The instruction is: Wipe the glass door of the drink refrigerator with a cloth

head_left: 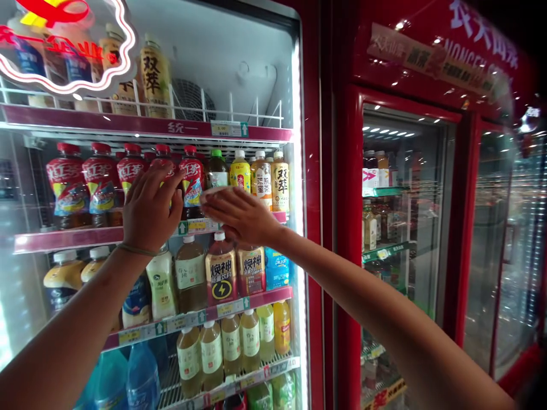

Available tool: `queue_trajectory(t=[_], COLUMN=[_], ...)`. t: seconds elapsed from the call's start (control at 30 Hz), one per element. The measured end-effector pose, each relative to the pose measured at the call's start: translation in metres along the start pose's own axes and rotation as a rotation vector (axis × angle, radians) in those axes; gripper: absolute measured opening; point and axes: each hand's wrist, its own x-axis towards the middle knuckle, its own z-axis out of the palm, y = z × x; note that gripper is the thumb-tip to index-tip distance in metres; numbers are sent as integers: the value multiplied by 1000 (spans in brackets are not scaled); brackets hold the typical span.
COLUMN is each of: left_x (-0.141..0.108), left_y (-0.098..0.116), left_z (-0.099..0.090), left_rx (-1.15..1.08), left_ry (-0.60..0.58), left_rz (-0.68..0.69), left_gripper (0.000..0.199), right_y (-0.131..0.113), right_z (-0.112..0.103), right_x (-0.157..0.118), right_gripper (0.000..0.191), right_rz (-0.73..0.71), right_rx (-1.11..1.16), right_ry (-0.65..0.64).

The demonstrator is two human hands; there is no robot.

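Both my hands are raised before an upright drinks cooler. My left hand (pixel 151 208), with a thin band at the wrist, has its fingers spread over the row of red-capped tea bottles (pixel 101 179) and partly covers two of them. Beside it on the right, my right hand (pixel 239 210) has its fingers stretched leftward, in front of the green-capped bottle (pixel 217 169) and the yellow-labelled bottle (pixel 240 171). Nothing is seen held in either hand. Whether the fingertips touch the bottles is unclear.
A purple-red shelf edge (pixel 68 239) runs below the tea bottles. Lower shelves hold more drinks, including a dark-labelled bottle (pixel 221 270). A lit sign (pixel 68 40) hangs at the upper left. The red cooler frame (pixel 314 171) stands right of the shelves, beside another glass-fronted cooler (pixel 421 216).
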Motion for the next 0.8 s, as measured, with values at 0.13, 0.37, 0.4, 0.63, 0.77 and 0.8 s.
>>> queue_trajectory(t=[0.13, 0.37, 0.4, 0.63, 0.77, 0.8], left_x=[1, -1, -1, 3, 3, 3], left_y=[4, 6, 6, 11, 14, 14], left_z=[1, 3, 2, 0, -4, -4], left_rx=[24, -15, -24, -72, -65, -63], left_ry=[12, 16, 10, -15, -46, -47], left_rz=[-9, -34, -41, -101, -124, -125], left_gripper=[43, 53, 54, 48, 45, 45], right_y=[84, 116, 102, -15, -5, 11], right_z=[-5, 12, 15, 13, 9, 8], right_x=[2, 36, 41, 23, 2, -2], right_gripper=[61, 72, 74, 64, 59, 59], right_rz=[316, 621, 606, 256, 95, 126], right_rx=[-3, -7, -1, -27, -61, -54], right_ry=[132, 354, 354, 149, 82, 96])
